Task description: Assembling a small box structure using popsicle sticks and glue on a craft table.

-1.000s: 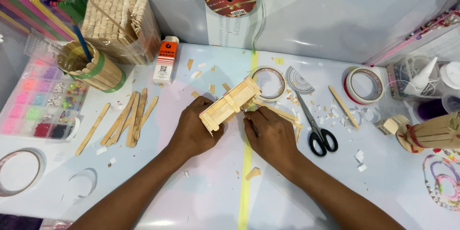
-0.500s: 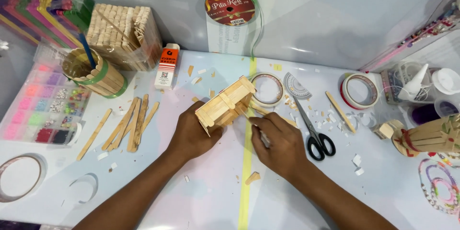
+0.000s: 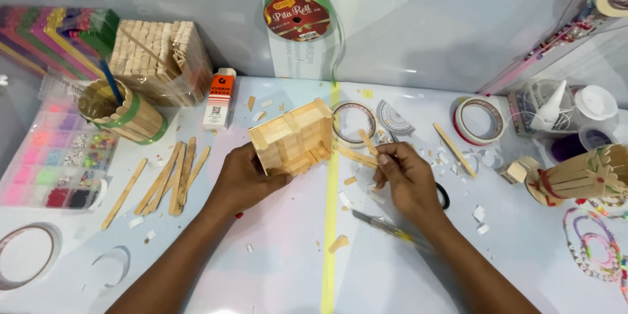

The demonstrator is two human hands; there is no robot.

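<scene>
Head view shows the left hand (image 3: 245, 176) clamped on the near-left corner of a small stick box (image 3: 292, 137), which it tilts up off the table (image 3: 281, 268). The right hand (image 3: 409, 180) is apart from it, just right of the box, and pinches a short craft stick (image 3: 367, 143) between thumb and fingertips. This stick points up and to the left, toward the right side of the box, so the right hand is the nearer one to that side; only a small gap lies between stick and box.

Just behind the box, to its right, lie a roll of clear tape (image 3: 354, 122) and a small protractor (image 3: 392, 119). Scissors (image 3: 439, 193) are mostly hidden under the right hand. A thin metal tool (image 3: 386, 226), maybe a craft knife, lies nearer to the person than the box, below the right hand. Left of the box are loose sticks (image 3: 173, 173) and a glue bottle (image 3: 219, 99); well left stands a stick cup (image 3: 124, 111). A yellow tape line (image 3: 329, 248) runs under the box's right edge.
</scene>
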